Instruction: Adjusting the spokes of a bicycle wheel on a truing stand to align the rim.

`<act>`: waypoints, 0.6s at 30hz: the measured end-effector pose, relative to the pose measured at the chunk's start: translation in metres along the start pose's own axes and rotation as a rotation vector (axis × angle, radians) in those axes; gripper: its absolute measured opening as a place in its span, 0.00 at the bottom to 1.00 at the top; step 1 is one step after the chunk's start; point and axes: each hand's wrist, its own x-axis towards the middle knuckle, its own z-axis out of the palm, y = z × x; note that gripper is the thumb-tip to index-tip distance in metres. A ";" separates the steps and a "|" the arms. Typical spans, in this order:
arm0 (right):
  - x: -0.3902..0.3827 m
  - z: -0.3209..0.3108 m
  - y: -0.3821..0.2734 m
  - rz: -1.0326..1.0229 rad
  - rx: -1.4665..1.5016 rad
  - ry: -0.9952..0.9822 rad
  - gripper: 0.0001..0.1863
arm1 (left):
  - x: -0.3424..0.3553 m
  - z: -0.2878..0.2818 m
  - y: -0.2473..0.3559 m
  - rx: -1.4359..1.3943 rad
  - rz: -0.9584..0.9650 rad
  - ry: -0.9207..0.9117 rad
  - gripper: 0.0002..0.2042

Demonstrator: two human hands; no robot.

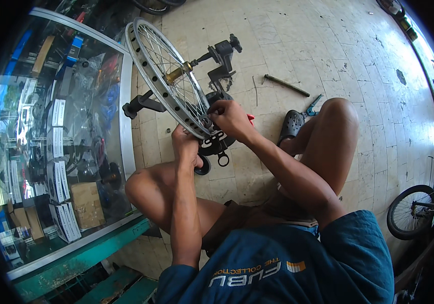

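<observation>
A silver bicycle wheel (pixel 152 63) without a tyre, with a gold hub (pixel 176 75), sits tilted in a black truing stand (pixel 223 53). My left hand (pixel 185 139) is closed on the lower part of the rim, its fingertips partly hidden. At the spokes near the rim's bottom, my right hand (pixel 229 119) has its fingers closed around a small item that I cannot make out clearly. Black tool parts and a ring (pixel 223 159) show just below the wheel.
A glass display cabinet (pixel 127 101) with boxes lines the left. On the tiled floor lie a long bar (pixel 286 85), a thin rod (pixel 255 91) and pliers (pixel 312 105), near my clog (pixel 290 124). Bicycles (pixel 412 213) stand along the right edge; tyres (pixel 151 7) show at the top.
</observation>
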 end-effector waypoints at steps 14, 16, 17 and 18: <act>-0.009 0.010 -0.014 -0.034 -0.050 0.027 0.09 | 0.015 -0.018 -0.013 0.100 -0.045 -0.077 0.03; -0.005 0.005 -0.007 -0.039 0.004 -0.013 0.09 | 0.013 -0.014 -0.006 0.142 -0.039 -0.088 0.03; -0.002 0.003 -0.003 -0.045 0.062 -0.054 0.09 | 0.012 -0.012 -0.003 0.187 -0.034 -0.096 0.05; 0.000 0.000 0.000 -0.050 0.120 -0.095 0.08 | 0.011 -0.011 0.001 0.233 -0.028 -0.105 0.07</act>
